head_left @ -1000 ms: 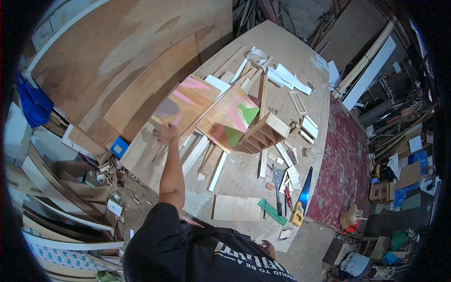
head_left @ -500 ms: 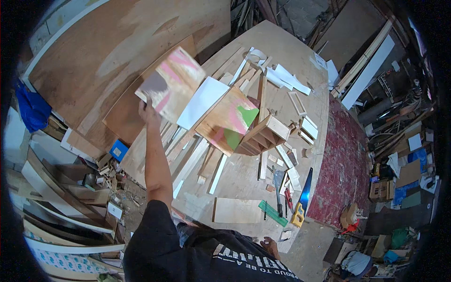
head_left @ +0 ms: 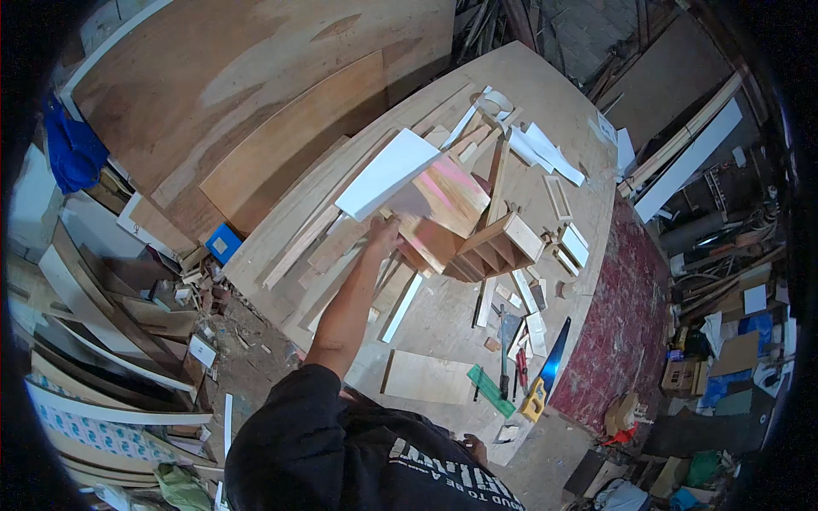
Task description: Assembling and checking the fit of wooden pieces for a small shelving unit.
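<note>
My left hand (head_left: 383, 234) is closed on the near-left corner of a wooden board (head_left: 452, 196) with pink and grey paint. This board lies over the spot where a pink-and-green painted panel was seen, and mostly hides it. A white board (head_left: 392, 175) is just beyond my left hand. Touching or close to the painted board's right side is a small wooden box with compartments (head_left: 498, 249). My right hand (head_left: 475, 447) is low by the table's near edge, partly hidden by my shirt; its fingers are too small to read.
On the wooden worktable (head_left: 417, 422) lie a yellow-handled saw (head_left: 535, 399), a green ruler (head_left: 490, 390), a hammer-like tool (head_left: 504, 375) and a pale flat board (head_left: 430, 379). Wood strips (head_left: 307, 247) cover its left side. Large plywood sheets (head_left: 256, 94) lean at the back left.
My left hand has swung right and nearer, bringing the pink-and-grey board from left of the white board onto the pink-and-green panel. The view has shifted slightly.
</note>
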Motion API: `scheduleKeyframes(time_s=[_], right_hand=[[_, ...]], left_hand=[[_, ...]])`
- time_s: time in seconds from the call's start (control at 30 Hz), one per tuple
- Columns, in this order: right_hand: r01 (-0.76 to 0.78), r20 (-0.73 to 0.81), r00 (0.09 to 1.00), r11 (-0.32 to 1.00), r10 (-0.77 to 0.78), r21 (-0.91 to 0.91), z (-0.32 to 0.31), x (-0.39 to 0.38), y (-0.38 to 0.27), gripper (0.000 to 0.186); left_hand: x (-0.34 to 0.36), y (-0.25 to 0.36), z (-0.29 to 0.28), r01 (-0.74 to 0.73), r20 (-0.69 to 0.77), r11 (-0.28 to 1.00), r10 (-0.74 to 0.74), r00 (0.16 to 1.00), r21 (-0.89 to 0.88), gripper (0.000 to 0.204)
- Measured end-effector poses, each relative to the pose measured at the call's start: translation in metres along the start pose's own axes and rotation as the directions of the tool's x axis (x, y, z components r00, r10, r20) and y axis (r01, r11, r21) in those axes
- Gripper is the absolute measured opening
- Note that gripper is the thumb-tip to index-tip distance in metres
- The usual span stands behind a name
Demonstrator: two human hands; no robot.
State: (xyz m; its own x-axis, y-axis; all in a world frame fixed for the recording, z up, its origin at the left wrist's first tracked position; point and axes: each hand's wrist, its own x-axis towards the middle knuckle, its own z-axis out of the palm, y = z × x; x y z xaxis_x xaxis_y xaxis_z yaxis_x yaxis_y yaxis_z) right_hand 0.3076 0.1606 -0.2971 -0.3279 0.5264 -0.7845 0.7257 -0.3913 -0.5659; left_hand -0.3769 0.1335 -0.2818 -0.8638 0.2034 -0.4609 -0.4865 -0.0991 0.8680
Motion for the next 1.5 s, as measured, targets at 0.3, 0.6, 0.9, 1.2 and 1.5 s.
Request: scheduleKeyframes(time_s=[0.3,0.6,0.9,1.2,1.5], right_hand=[[0.123,-0.067,0.977,0.79,-0.203,-0.601,-0.011,-0.037,0.017,0.046],[-0.013,-0.098,0.994,0.878,-0.038,-0.478,-0.004,-0.032,-0.002,0.043],[-0.027,-0.146,0.988,0.858,-0.056,-0.512,-0.015,-0.044,-0.006,0.047],[0.047,-0.055,0.996,0.91,-0.077,-0.412,-0.053,-0.001,0.054,0.048],[0.057,-0.014,0.997,0.848,-0.075,-0.526,-0.003,-0.03,0.006,0.045]], left_hand=[[-0.003,0.052,-0.06,-0.072,-0.125,0.348,0.512,0.85,0.935,0.06],[0.032,0.065,-0.068,-0.025,-0.056,0.438,0.172,0.984,0.899,0.085],[0.082,0.058,-0.083,-0.156,-0.028,0.71,0.24,0.97,0.687,0.046],[0.074,0.082,-0.127,-0.302,0.112,0.482,0.383,0.917,0.822,0.041],[-0.04,0.039,-0.146,-0.334,0.298,0.096,0.272,0.915,0.937,0.089]])
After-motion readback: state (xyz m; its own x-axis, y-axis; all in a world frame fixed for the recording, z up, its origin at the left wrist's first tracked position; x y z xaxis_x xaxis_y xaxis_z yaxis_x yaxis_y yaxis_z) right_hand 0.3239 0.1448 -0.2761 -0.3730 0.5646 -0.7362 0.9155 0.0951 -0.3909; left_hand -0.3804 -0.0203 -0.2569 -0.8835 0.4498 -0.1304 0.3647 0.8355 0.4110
